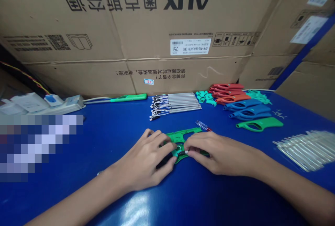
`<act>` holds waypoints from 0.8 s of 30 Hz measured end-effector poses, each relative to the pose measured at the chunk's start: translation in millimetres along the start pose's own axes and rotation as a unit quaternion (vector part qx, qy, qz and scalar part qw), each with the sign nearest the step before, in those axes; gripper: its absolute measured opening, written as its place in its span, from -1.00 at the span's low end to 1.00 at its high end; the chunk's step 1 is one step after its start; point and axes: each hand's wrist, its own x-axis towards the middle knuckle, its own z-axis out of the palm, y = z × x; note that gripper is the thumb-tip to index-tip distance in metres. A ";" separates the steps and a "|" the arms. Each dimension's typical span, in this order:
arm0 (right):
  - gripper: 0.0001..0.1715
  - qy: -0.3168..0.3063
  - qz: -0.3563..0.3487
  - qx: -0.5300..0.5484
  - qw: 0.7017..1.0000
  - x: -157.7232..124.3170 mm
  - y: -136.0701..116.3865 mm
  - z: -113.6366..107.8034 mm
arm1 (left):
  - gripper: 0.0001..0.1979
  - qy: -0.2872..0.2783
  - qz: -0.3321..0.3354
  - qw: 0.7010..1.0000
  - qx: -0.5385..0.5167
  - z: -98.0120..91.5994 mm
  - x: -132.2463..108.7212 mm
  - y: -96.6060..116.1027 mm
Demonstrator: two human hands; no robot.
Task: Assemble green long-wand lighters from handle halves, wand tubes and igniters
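Two green lighter shell halves lie open between my hands; the farther green half rests on the table. My left hand pinches the left end of the nearer green lighter shell, where a teal trigger piece shows between thumb and forefinger. With fingertips closed, my right hand grips a small black igniter with a white end, over the nearer half. A thin white wire curves beside it. My right fingers cover part of the shell. Just beyond that hand lies a clear-and-red screwdriver.
Metal lighter tubes with wires lie at the back, beside teal pieces. Red shells, blue shells and a green shell are at right, near clear tubes. A finished-looking green lighter and power strip stand left.
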 end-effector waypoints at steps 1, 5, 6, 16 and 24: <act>-0.80 0.000 0.000 0.001 1.000 0.0 -0.5 -0.4 | -0.73 -0.001 -0.002 1.000 0.001 0.1 -0.4 0.1; -0.82 0.000 0.006 0.008 1.000 0.1 -2.1 -1.1 | -0.74 0.002 -0.004 1.000 -0.001 0.8 -0.5 -0.2; -0.83 0.000 0.010 0.013 1.000 0.2 -2.1 -0.8 | -0.75 0.003 -0.004 1.000 -0.002 1.0 -0.3 -0.4; -0.91 0.009 0.056 0.063 0.996 1.3 0.0 4.4 | -0.76 0.001 -0.006 1.000 -0.010 1.3 -1.1 -1.5; -0.90 0.011 0.022 0.058 0.998 2.3 -0.1 3.9 | -0.75 -0.009 -0.009 1.000 -0.008 0.0 0.0 -2.1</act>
